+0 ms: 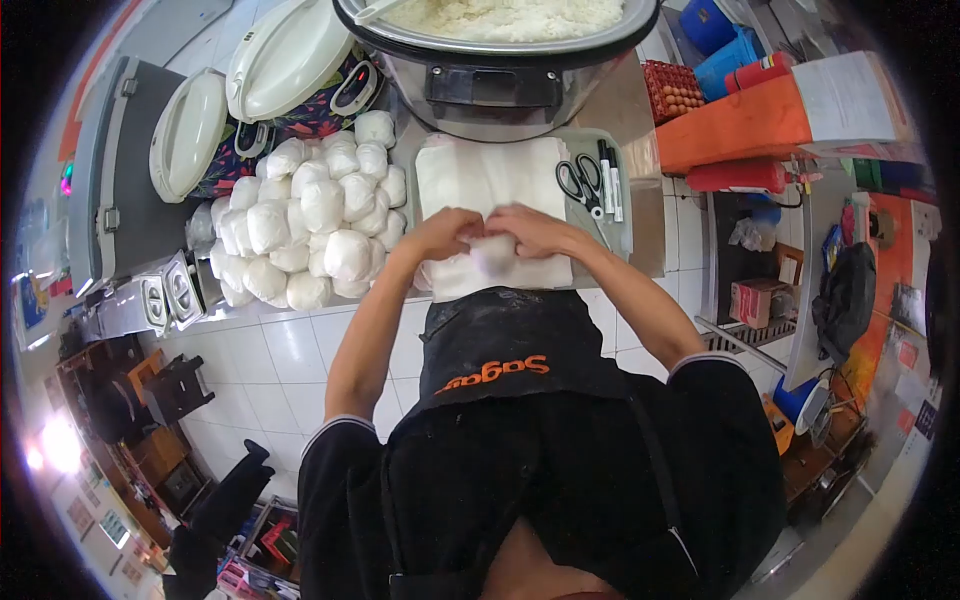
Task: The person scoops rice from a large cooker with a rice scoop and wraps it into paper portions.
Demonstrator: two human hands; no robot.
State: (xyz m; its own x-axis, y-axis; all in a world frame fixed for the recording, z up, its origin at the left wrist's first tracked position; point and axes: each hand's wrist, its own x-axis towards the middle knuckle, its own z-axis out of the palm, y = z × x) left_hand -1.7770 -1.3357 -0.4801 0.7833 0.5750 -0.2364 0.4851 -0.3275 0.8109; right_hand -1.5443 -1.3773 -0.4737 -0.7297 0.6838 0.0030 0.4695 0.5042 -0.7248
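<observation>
At the front of a stack of white paper sheets, a white paper-wrapped bundle sits between my hands, slightly blurred. My left hand grips its upper left side with curled fingers. On the upper right side, the fingers of my right hand are bent over the same bundle. Both hands' fingertips come close together at its far edge. The paper lies on a pale tray. What the bundle contains is hidden by its wrapping.
A large pot of white rice stands beyond the tray. Many wrapped bundles are piled on the left, by two lidded containers. Black scissors and markers lie at the tray's right. Eggs sit in a red carton farther right.
</observation>
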